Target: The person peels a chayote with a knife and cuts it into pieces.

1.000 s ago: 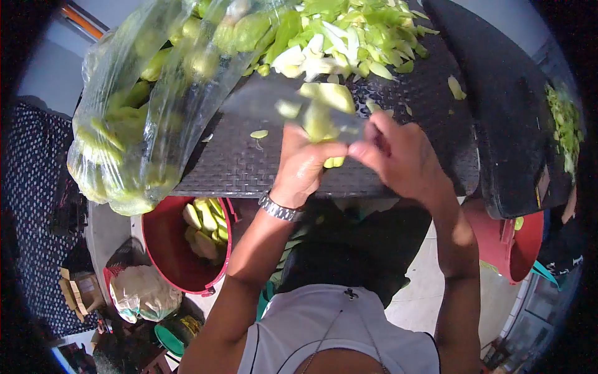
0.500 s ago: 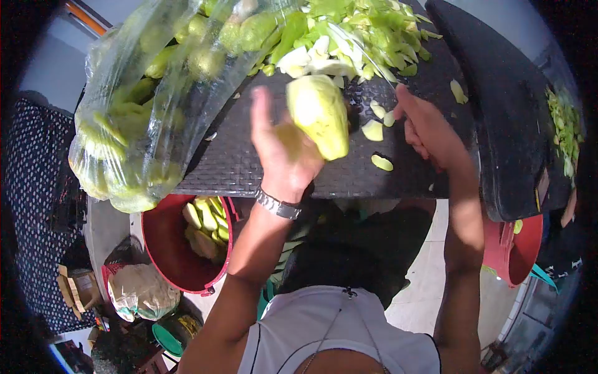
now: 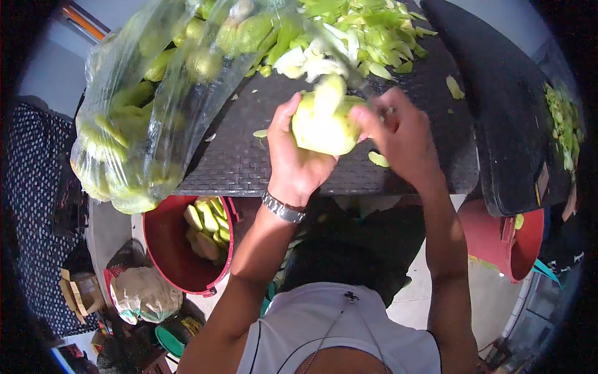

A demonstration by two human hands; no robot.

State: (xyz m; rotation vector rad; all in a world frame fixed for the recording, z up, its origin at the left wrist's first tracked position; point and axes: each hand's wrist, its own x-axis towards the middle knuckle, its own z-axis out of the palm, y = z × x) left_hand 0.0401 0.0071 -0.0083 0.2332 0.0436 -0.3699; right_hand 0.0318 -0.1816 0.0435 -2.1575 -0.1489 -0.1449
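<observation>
A pale green chayote (image 3: 325, 132), mostly peeled, is gripped in my left hand (image 3: 298, 153) above the dark table (image 3: 230, 165). My left hand's thumb rests on its left side, and a metal watch is on the wrist. My right hand (image 3: 403, 134) is closed round a knife (image 3: 349, 65), whose blade is blurred and points up and away. The right thumb touches the chayote's right side. A pale slice of peel (image 3: 330, 92) stands up at the chayote's top, near the blade. The knife's handle is mostly hidden in my fingers.
A clear plastic bag (image 3: 168, 112) of whole chayotes lies at the left. Green peelings (image 3: 380, 40) are heaped at the table's far side. A red bucket (image 3: 149, 249) with peeled pieces stands below left, another red bucket (image 3: 526, 249) below right. A black chair back (image 3: 498, 149) borders the right.
My left fingers have closed round the chayote, which was resting against an open palm. My right hand has moved left with the knife and now meets the chayote.
</observation>
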